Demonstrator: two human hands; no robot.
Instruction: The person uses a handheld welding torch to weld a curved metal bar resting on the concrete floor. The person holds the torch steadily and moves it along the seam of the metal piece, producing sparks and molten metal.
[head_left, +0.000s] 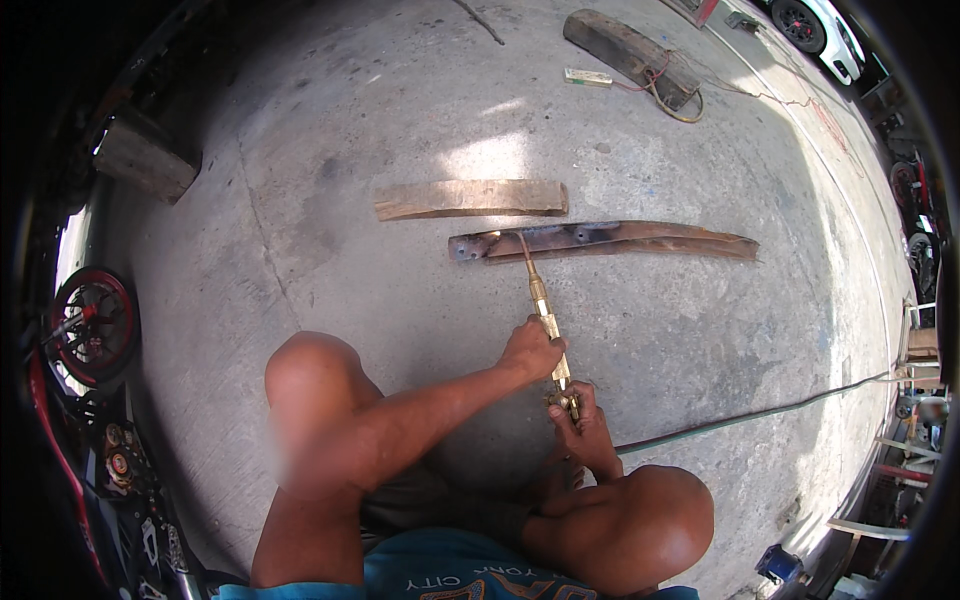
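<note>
A brass gas torch slants away from me, its thin bent tip over a long rusty metal strip on the concrete. Scorch marks and a few holes show near the strip's left end. My left hand is closed around the torch's body. Lower down, my right hand grips its rear end by the valve knobs, with the thumb and fingers around them. Just beyond the strip lies a curved wooden piece. Whether a flame burns at the tip I cannot tell.
A hose runs from my right hand toward the right. Farther off lie a dark wooden block with a cable and a small pale bar. Another block stands at far left, above a motorcycle wheel. A white car is at top right.
</note>
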